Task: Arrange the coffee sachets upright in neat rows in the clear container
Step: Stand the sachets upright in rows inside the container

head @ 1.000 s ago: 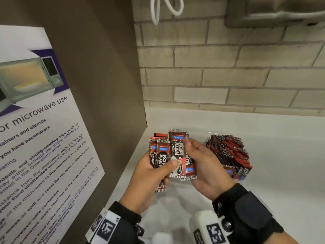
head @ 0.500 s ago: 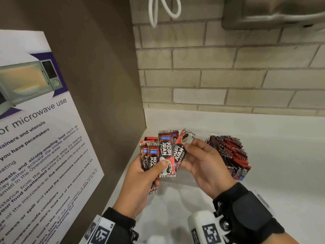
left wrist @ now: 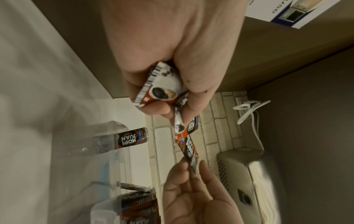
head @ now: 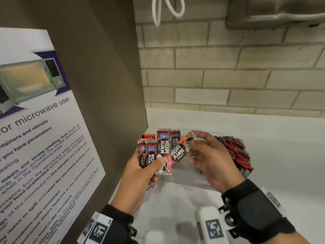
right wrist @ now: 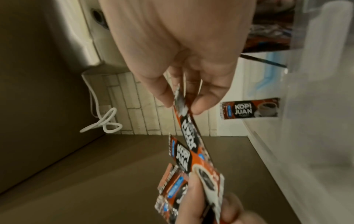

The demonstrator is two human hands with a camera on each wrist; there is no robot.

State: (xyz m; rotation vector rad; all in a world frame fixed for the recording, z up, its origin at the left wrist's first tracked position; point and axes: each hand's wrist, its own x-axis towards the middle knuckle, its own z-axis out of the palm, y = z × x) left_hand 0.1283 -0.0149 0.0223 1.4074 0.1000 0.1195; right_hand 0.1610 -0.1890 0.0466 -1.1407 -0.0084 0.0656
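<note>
My left hand [head: 154, 166] grips a fan of several red and black coffee sachets [head: 163, 152], thumb across their fronts. My right hand [head: 191, 142] pinches the top end of one tilted sachet [head: 181, 150], whose lower end still overlaps the fan. Below the hands the clear container [head: 193, 178] stands on the white counter, with a packed row of sachets [head: 235, 152] along its right side. In the left wrist view the left hand [left wrist: 162, 100] grips the bundle [left wrist: 161, 89]. In the right wrist view the right hand [right wrist: 182, 104] pinches the single sachet [right wrist: 189, 128].
A brown side panel with a microwave poster [head: 35, 120] closes off the left. The brick wall [head: 228, 76] stands behind, with a white cable loop [head: 168, 9] and a metal dispenser [head: 281, 11] above. The white counter [head: 281, 155] stretches to the right.
My right hand has tilted one sachet and drawn it to the right, partly out of the fan. The left hand keeps its grip on the rest.
</note>
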